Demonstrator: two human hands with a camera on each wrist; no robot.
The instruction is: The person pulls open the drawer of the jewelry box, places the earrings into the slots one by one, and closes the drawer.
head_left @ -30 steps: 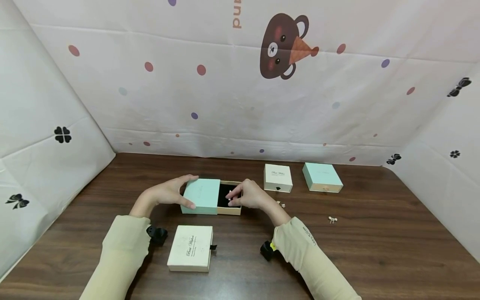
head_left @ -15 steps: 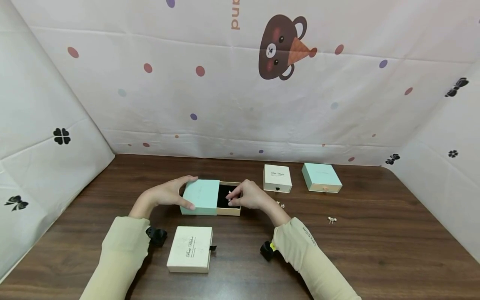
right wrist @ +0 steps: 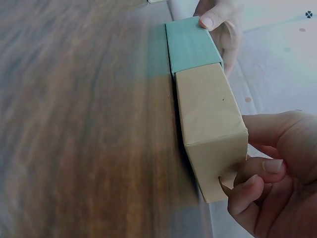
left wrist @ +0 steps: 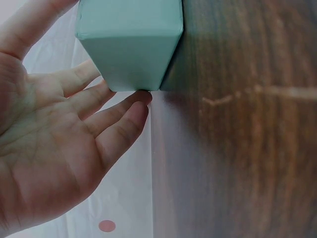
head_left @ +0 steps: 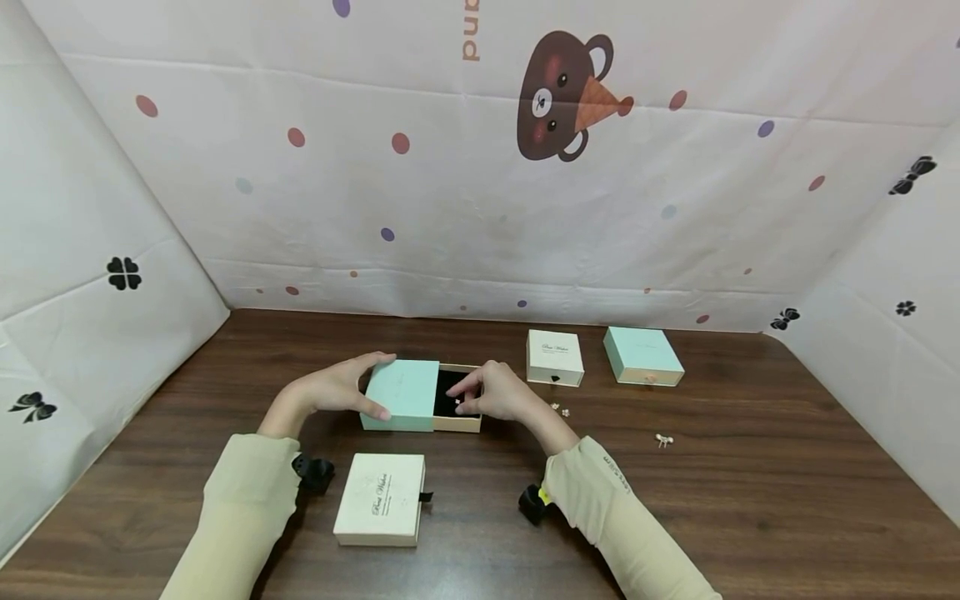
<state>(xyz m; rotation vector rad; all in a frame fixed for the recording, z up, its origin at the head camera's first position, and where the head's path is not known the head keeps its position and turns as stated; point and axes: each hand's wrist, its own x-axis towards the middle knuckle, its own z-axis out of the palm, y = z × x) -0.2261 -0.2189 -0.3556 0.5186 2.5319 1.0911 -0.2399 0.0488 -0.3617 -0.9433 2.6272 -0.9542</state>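
A mint drawer-style gift box (head_left: 401,392) lies left of the table's middle. Its cream drawer (head_left: 457,423) is slid partway out to the right, showing a black lining (head_left: 446,385). My left hand (head_left: 333,387) grips the mint sleeve (left wrist: 131,54) between thumb and fingers. My right hand (head_left: 498,392) is over the drawer, thumb and index fingertips at a tiny white piece (head_left: 457,402); whether they pinch it is too small to tell. In the right wrist view, other fingers (right wrist: 247,191) curl beside the drawer's front and its ribbon tab (right wrist: 224,187).
A white "Best Wishes" box (head_left: 382,500) lies in front. Behind stand a smaller white box (head_left: 555,358) and another mint box (head_left: 645,357). Tiny flower-like pieces (head_left: 566,412) lie right of my right hand. Small white jewellery pieces (head_left: 664,440) lie farther right on the brown table (head_left: 750,500).
My right index fingertip has shifted slightly left and apart from the thumb, leaving the tiny white piece visible between them. My left hand and the boxes have stayed put.
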